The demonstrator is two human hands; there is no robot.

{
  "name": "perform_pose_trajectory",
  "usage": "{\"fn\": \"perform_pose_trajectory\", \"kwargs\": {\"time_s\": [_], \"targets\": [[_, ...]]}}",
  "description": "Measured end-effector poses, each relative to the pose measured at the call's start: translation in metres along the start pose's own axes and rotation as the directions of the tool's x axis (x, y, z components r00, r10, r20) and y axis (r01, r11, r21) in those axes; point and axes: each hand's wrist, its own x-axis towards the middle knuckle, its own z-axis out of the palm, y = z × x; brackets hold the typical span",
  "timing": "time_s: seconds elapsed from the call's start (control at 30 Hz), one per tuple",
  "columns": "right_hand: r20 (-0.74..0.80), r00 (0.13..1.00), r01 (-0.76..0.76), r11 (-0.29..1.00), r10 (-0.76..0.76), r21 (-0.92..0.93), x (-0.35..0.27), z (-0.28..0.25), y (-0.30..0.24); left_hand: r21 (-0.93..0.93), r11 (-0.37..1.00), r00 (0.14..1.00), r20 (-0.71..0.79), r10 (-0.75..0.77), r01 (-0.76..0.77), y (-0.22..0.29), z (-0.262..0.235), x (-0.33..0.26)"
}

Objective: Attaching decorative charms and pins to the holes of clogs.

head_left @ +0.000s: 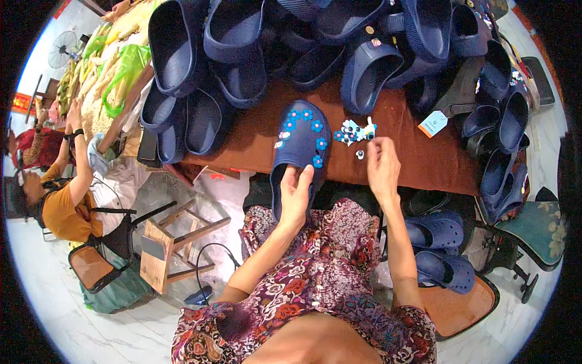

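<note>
The navy clog (299, 141) looks like matt moulded foam or rubber, studded with glossy plastic flower charms (316, 126). The table (412, 151) wears a dull brown cloth, perhaps felt. The stool (173, 239) is bare, rough wood.

a small footwear workshop, by the look of it: heaps of identical navy clogs (242, 54) cover a brown worktable (418, 151), loose decorative charms (354, 132) lie beside one clog, a wooden stool (173, 242) stands on the tiled floor (73, 315), and another seated person (66, 200) works nearby.
</note>
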Motion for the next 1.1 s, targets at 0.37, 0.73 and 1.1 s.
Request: {"fn": "perform_pose_trajectory", "kwargs": {"time_s": [0.37,0.73,1.1], "targets": [[0.295,0.950,0.032,0.972,-0.101,0.231,-0.027,0.038,-0.054,-0.075,0.996,0.998,-0.036,-0.041,0.038,0.007,0.005,0.009],[0.258,0.935,0.231,0.970,-0.243,0.076,-0.027,0.046,-0.052,-0.029,0.997,0.995,-0.057,0.076,-0.078,0.003,0.007,0.008],[0.201,0.956,0.161,0.955,-0.213,0.247,-0.029,0.052,-0.038,0.075,0.994,0.995,-0.059,0.083,-0.079,0.000,0.002,0.004]]}}
